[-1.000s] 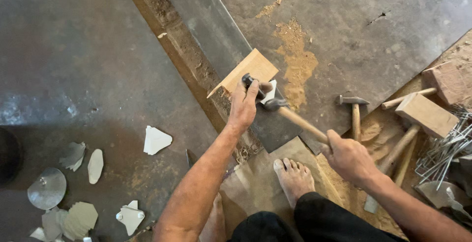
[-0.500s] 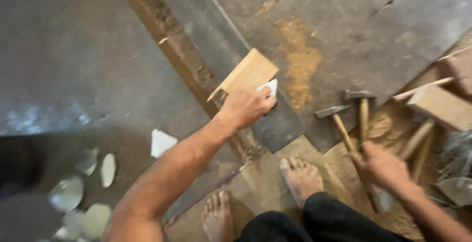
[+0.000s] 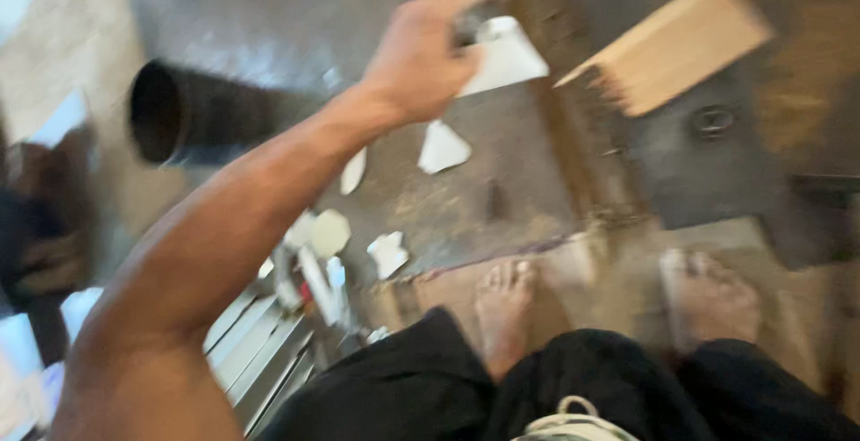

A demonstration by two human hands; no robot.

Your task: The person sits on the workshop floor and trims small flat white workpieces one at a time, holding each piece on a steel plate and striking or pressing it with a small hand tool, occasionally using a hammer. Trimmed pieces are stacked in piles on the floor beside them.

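Left hand raised over the floor, arm stretched out from lower left; its grip is clenched on a white flat piece, roughly trapezoid, pinched between thumb and fingers; piece is up in the air, clear of the floor, just left of the wooden block; frame heavily motion-blurred, so finer detail of the pinch is unreadable. Right hand is out of frame; cannot tell its grip.

Wooden block lies tilted on a dark metal plate; a small ring-shaped mark or fitting sits on the plate just below the block. Under the raised hand, scattered white shards on the floor; more pale fragments lower down, near a stack of flat strips at bottom left. Dark tube lies on its side to the left, open end facing left. Two bare feet planted on a worn board, dark trousers at bottom edge.
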